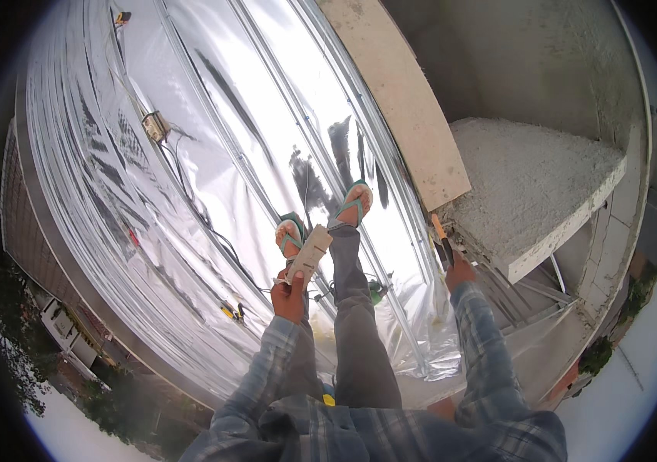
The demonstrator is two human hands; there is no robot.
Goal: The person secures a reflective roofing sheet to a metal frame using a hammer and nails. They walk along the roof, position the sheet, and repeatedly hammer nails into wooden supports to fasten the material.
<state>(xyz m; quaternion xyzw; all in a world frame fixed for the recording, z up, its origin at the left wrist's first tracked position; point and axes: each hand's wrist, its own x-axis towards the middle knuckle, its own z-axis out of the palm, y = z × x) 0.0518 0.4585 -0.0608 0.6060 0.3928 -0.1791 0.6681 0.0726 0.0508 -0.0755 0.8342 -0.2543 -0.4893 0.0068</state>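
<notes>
My left hand (288,300) grips a small flat beige board piece (310,251) with slots or marks on it, held over my legs. My right hand (459,271) is closed around a slim tool with an orange and black body (441,232), beside the edge of a pale concrete ledge. My sandalled feet stand on a reflective silver sheet (205,138) crossed by long metal channels (305,123).
A long pale board (390,92) runs along the right of the sheeting, beside a rough concrete slab (536,185). A small box with cables (155,126) and yellow-black tools (232,312) lie on the foil. Trees (113,400) and roofs show beyond the curved edge.
</notes>
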